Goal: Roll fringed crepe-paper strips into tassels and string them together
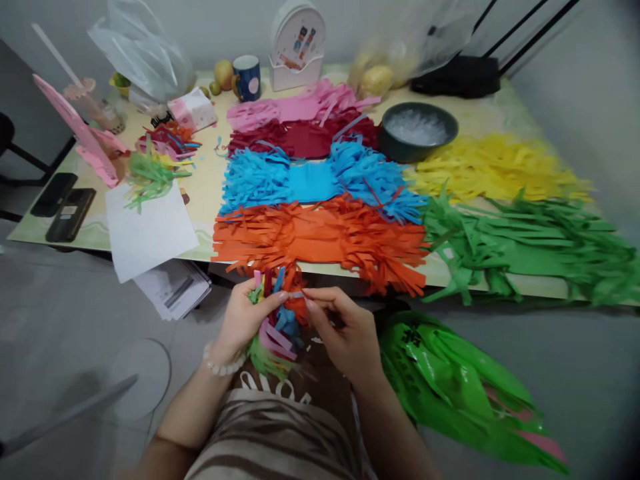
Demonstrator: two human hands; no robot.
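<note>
My left hand (250, 317), with a beaded bracelet on its wrist, is closed around a bundle of coloured strips (275, 337) in green, pink, blue, dark red and orange. The bundle hangs above my lap, its ends fanning downward. With thumb and forefinger pinched, my right hand (345, 327) holds the end of a thin pale strip (296, 295) that runs from the bundle at my left thumb. Just beyond my hands, a fringed orange piece (315, 240) lies along the table's near edge. Behind it lie fringed blue (310, 183), dark red (307, 139) and pink (300, 108) pieces.
Fringed yellow (500, 170) and green pieces (535, 253) cover the table's right side, near a dark bowl (419, 132). At left are a tassel bundle (150, 170), white paper (150, 233) and phones (71, 215). A mug (247, 78) stands behind. A green plastic bag (455, 387) is at my right.
</note>
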